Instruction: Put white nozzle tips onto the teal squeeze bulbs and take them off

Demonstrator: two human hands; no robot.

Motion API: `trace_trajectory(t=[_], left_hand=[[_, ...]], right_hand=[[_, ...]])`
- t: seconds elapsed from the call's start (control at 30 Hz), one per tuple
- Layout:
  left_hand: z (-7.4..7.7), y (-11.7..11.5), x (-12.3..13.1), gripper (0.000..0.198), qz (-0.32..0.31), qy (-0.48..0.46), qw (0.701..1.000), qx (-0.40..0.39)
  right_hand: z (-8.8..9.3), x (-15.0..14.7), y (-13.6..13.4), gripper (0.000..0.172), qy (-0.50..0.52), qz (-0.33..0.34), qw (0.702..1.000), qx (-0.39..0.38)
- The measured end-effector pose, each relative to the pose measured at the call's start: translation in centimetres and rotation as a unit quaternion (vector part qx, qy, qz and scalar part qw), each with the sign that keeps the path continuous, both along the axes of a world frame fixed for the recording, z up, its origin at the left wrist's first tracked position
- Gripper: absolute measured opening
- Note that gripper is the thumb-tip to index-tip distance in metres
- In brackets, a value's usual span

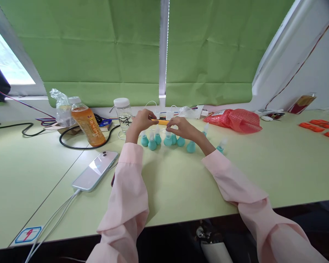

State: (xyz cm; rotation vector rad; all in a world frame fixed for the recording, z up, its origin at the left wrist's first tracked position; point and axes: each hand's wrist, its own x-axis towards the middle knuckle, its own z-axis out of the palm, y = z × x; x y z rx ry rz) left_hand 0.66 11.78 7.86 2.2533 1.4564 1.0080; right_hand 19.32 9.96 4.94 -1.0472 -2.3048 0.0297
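Both hands out over the counter (178, 182), mid-frame, pink sleeves coming up from the bottom edge. Left hand (140, 124) just left of center, fingers bent, thumb and index tips close together; can't tell if that grip is pinching anything. Right hand (182, 128) just right of center, palm down, fingers curled, thumb and index tips near each other; can't tell whether its grip has hold of something either. Yellow strip (162, 122) shows between the two sets of fingertips, center of frame; held or lying behind, unclear.

Teal bulbs (152, 145) with clear tips stand in a loose cluster below and between the hands, center of frame; a couple more sit farther right, by the right forearm, partly hidden.

Left of frame: orange drink bottle (89, 124), tilted, black cable looped around its base; clear jar (123, 117) with white lid, just beside the left hand. Phone (95, 171) lower left, camera side up, white cable at its near end. Red bubble-wrap package (235, 120) right of center; orange pieces (311, 126) far right. Green blinds (93, 47) across the top.
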Motion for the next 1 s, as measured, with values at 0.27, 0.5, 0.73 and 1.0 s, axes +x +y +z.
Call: trace_trajectory(t=[0.27,0.5,0.73,1.0], left_hand=[[-0.5,-10.2,5.3,0.040,-0.015,-0.127,0.979,0.159],[-8.7,-14.0,4.7,0.050,-0.030,-0.139,0.989,-0.031],[-11.7,-13.5,4.2,0.032,-0.105,-0.207,0.958,-0.167],[-11.3,-14.7,3.8,0.024,-0.127,-0.283,0.933,-0.181]], right_hand=[[0.5,0.0,-5.3,0.026,0.277,0.097,0.940,-0.171],[-5.9,-0.9,-8.7,0.027,0.462,-0.006,0.872,-0.164],[-8.8,-1.8,-8.2,0.031,0.497,0.024,0.799,-0.337],[-7.0,0.0,-7.6,0.027,0.503,-0.033,0.839,-0.203]])
